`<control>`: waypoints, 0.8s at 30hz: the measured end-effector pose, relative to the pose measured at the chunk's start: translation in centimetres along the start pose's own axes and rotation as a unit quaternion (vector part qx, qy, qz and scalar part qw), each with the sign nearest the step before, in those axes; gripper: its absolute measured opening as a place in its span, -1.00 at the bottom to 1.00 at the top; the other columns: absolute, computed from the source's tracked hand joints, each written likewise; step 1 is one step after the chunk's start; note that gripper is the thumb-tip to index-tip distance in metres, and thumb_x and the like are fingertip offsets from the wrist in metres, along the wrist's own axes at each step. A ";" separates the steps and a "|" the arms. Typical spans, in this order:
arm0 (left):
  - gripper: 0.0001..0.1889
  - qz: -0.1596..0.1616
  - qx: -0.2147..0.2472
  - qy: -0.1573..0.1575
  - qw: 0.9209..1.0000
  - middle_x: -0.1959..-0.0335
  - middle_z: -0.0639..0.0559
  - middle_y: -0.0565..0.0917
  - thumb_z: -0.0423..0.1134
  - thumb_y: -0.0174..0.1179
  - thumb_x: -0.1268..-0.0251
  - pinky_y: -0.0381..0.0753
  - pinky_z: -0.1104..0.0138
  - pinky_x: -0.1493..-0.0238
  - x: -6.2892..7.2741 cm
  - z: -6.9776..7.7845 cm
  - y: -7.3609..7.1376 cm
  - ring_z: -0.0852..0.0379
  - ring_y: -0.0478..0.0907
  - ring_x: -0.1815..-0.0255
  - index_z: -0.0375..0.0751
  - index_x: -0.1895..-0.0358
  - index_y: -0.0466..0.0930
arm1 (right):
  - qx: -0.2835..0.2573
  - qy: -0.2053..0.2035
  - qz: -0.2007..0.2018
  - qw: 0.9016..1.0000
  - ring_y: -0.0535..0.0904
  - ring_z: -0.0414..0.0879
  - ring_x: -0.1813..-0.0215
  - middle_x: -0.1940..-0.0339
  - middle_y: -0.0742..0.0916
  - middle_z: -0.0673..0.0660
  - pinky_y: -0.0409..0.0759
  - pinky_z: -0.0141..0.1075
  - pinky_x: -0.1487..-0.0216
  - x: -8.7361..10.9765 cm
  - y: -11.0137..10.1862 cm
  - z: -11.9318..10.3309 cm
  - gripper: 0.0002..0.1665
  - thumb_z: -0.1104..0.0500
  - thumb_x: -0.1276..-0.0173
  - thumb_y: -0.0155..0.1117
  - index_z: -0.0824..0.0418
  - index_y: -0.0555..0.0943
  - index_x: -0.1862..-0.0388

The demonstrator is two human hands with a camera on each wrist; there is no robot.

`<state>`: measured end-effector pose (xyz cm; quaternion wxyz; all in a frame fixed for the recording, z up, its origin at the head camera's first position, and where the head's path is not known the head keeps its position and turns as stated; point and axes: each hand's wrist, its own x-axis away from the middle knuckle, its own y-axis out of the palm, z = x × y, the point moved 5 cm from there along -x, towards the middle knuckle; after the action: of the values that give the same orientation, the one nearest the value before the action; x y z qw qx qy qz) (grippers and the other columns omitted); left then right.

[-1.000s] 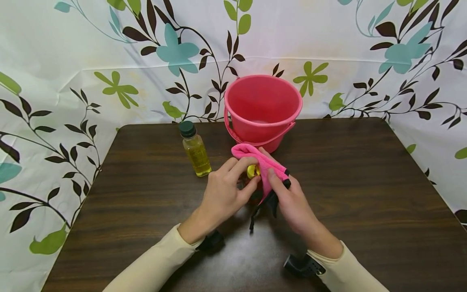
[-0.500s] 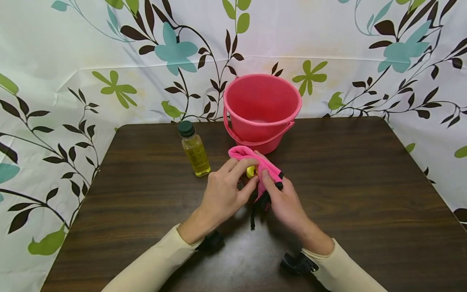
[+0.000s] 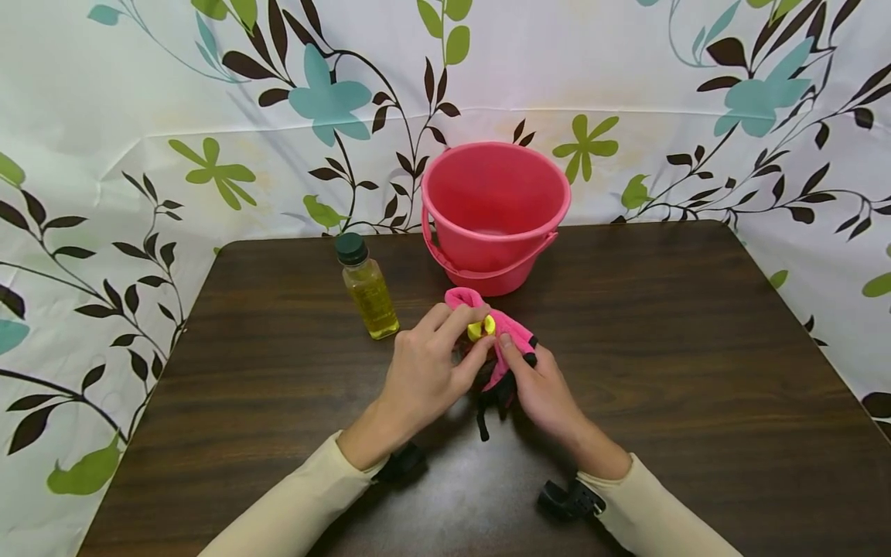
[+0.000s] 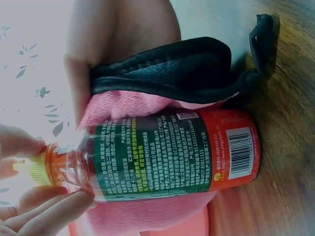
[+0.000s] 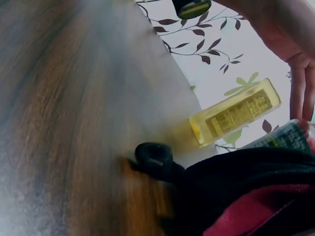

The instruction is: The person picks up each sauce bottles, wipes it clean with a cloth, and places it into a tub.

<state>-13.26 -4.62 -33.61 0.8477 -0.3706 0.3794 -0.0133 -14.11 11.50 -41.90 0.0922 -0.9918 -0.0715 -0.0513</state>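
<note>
A sauce bottle (image 4: 162, 157) with a green and red label stands on the table between the hands. My left hand (image 3: 425, 356) grips it at the neck, thumb and fingers about its yellow cap (image 3: 482, 328). My right hand (image 3: 550, 387) holds a pink cloth (image 3: 511, 336) with black edging, thumb on top. In the left wrist view the cloth lies along both sides of the bottle, and its dark inner side (image 4: 187, 73) shows at a fold. A black loop (image 3: 483, 425) hangs from the cloth's lower corner. In the head view, hands and cloth hide most of the bottle.
Behind the hands a pink bucket (image 3: 497, 193) stands at the table's back edge, its handle lowered toward me. Left of it is a bottle of yellow oil (image 3: 372, 298) with a dark green cap. A leaf-patterned curtain (image 3: 209, 93) hangs behind the brown table (image 3: 661, 348).
My right hand and the cloth have moved slightly left, and the cloth's top fold has dropped nearer to me. More of the yellow cap shows. The left hand keeps its hold.
</note>
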 end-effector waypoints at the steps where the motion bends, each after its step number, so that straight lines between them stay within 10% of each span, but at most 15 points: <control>1: -0.63 0.000 0.000 0.000 1.000 0.25 -0.08 0.70 -0.22 0.51 -0.26 0.66 0.42 0.45 0.0 0.0 0.0 0.12 0.63 0.42 -0.21 -0.11 0.73 | 0.002 0.009 0.004 1.000 0.59 -0.13 0.10 0.11 0.72 0.13 0.60 -0.35 0.03 0.0 0.0 0.2 -0.50 -0.12 -0.75 -0.06 0.22 0.64 -0.17; 8: -0.65 0.003 -0.002 -0.002 1.000 0.36 -0.07 0.60 -0.25 0.50 -0.27 0.57 0.45 0.52 0.1 0.0 -0.2 0.12 0.58 0.49 -0.21 -0.10 0.71 | 0.048 0.038 0.007 0.998 0.57 -0.09 0.37 0.26 0.68 0.15 0.61 -0.30 0.34 -0.2 0.1 1.9 -0.53 -0.11 -0.74 -0.03 0.22 0.62 -0.15; 16: -0.63 -0.005 0.006 -0.003 1.000 0.34 -0.09 0.60 -0.25 0.51 -0.26 0.69 0.43 0.41 0.2 -0.1 0.0 0.11 0.63 0.47 -0.20 -0.10 0.70 | 0.139 -0.009 -0.008 0.990 0.64 -0.04 -0.18 -0.24 0.74 0.17 0.60 -0.08 -0.32 -0.7 -0.2 2.3 -0.46 -0.02 -0.73 0.01 0.11 0.45 -0.57; 24: -0.65 0.000 0.004 0.006 1.000 0.23 -0.10 0.68 -0.25 0.48 -0.29 0.76 0.39 0.33 0.3 0.1 -0.3 0.10 0.68 0.40 -0.22 -0.10 0.72 | 0.079 0.056 -0.018 0.995 0.53 -0.07 0.14 0.18 0.67 0.11 0.51 -0.28 0.11 -0.7 -0.4 1.4 -0.46 -0.19 -0.71 -0.03 0.15 0.62 -0.27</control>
<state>-12.96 -4.86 -33.56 0.8467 -0.3676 0.3843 -0.0172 -14.69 12.09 -43.31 0.1735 -0.9755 -0.0879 -0.1030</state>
